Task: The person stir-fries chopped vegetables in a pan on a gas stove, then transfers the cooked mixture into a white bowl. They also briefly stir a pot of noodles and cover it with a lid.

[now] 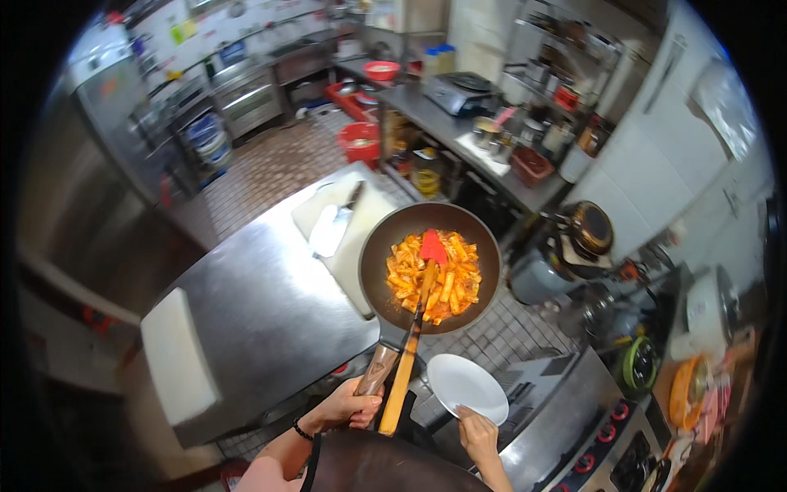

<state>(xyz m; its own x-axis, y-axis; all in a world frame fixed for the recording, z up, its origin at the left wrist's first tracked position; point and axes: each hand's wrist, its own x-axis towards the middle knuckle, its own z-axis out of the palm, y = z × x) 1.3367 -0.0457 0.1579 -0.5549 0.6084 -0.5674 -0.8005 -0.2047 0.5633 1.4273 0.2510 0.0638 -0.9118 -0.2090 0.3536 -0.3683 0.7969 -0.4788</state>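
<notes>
My left hand (pixel 363 403) grips the brown handle (pixel 377 369) of a deep frying pan (pixel 375 246), held up by the near corner of the steel worktable. Tteokbokki-like pieces in red sauce (pixel 452 286) fill the middle of the pan. A spatula with a red head (pixel 433 247) and a wooden handle (pixel 399 393) rests in the food, its handle leaning over the pan's near rim toward me. In my right hand (pixel 478 433) is a white plate (pixel 467 384), pinched by its near rim and tilted. The plate's surface shows no food.
The steel worktable (pixel 264 295) bears a white cutting board (pixel 350 270) with a cleaver (pixel 332 230). A gas range (pixel 590 455) with red knobs stands at the lower right. A large grey pot (pixel 535 277) is beyond the pan. Red tubs (pixel 359 141) sit on the tiled floor (pixel 276 154).
</notes>
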